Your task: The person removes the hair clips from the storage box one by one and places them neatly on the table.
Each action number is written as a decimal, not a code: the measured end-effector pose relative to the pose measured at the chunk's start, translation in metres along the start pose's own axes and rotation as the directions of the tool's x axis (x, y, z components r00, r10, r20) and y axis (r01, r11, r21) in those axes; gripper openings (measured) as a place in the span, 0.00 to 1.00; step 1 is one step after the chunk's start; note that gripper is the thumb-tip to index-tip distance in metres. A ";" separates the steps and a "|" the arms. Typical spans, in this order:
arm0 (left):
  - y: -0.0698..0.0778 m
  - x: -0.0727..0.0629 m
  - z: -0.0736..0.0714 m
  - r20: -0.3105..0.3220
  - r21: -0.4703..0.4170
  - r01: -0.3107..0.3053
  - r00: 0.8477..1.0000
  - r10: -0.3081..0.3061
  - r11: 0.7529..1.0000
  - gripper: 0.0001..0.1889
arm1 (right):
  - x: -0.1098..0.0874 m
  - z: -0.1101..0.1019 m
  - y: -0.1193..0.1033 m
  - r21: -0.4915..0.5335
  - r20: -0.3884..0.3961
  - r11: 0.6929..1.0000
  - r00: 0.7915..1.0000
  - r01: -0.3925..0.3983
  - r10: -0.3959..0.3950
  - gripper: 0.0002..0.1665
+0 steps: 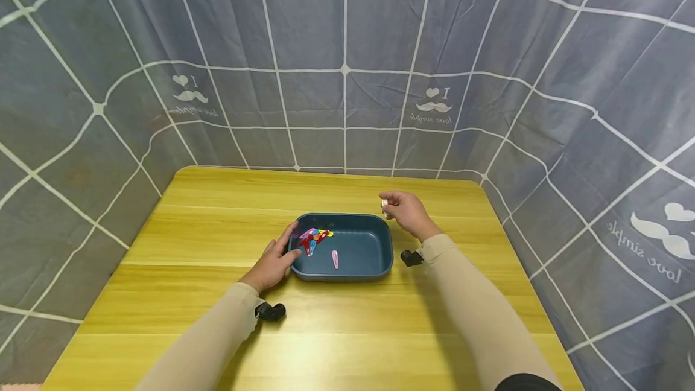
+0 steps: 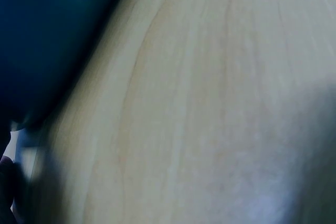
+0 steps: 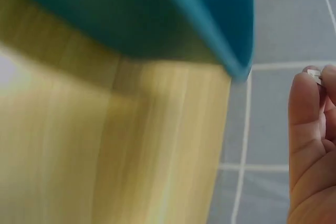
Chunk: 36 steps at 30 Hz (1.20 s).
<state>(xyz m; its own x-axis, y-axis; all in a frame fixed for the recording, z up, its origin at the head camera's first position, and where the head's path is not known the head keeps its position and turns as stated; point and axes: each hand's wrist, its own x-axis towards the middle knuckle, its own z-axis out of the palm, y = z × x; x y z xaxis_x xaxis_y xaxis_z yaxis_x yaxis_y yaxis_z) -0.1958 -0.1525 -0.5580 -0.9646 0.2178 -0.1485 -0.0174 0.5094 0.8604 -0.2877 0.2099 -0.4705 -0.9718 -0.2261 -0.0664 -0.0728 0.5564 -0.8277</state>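
The right hand [image 1: 407,213] pinches a small pale piece [image 1: 385,205] — likely light, stiff, best held by its edges; the left hand [image 1: 274,262], spread apart, touches the tray [image 1: 361,249].

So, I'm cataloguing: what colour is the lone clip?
The lone clip is pink, clearest in head view.

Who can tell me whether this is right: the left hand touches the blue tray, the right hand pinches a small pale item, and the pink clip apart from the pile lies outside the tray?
Not quite: the head view shows the pink clip inside the blue tray, not outside it. The rest is right.
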 end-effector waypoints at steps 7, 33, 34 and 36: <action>-0.002 0.001 0.000 -0.003 -0.002 -0.008 1.000 0.008 1.000 0.38 | 0.002 -0.012 0.031 -0.004 -0.041 1.000 0.999 -0.028 0.027 0.25; 0.000 0.001 0.001 -0.009 -0.006 -0.004 1.000 0.004 1.000 0.38 | -0.005 -0.004 0.085 -0.050 -0.014 0.978 0.979 -0.204 0.204 0.23; 0.000 0.001 0.001 -0.008 -0.005 -0.002 1.000 0.002 1.000 0.38 | -0.005 -0.003 0.084 -0.057 -0.017 0.978 0.980 -0.200 0.200 0.23; 0.000 0.001 0.001 -0.006 -0.005 0.000 1.000 0.000 1.000 0.38 | -0.005 -0.001 0.084 -0.078 -0.018 0.978 0.981 -0.191 0.191 0.22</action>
<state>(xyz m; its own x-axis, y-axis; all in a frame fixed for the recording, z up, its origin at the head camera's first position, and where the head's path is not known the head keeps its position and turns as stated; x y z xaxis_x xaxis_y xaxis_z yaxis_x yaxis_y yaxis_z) -0.1968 -0.1513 -0.5589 -0.9662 0.2128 -0.1458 -0.0191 0.5049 0.8630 -0.2889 0.2585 -0.5396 -0.9719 -0.1011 -0.2127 0.0975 0.6496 -0.7540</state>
